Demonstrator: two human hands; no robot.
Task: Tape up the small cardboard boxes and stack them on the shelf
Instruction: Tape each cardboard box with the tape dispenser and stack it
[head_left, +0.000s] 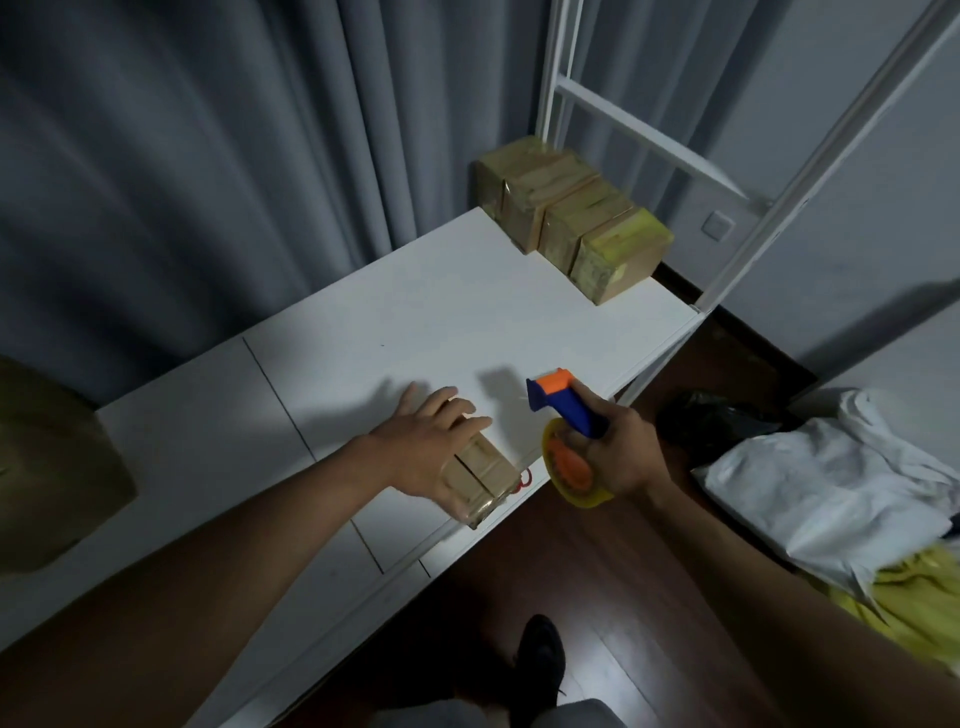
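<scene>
White shelf — left hand presses box.

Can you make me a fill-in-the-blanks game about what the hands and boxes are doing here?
1. The right hand holds a blue and orange tape ____.
2. The left hand rests on a small cardboard ____ near the shelf's front edge.
3. The row of boxes at the far end of the shelf counts ____.

Missing words: dispenser; box; four
</scene>
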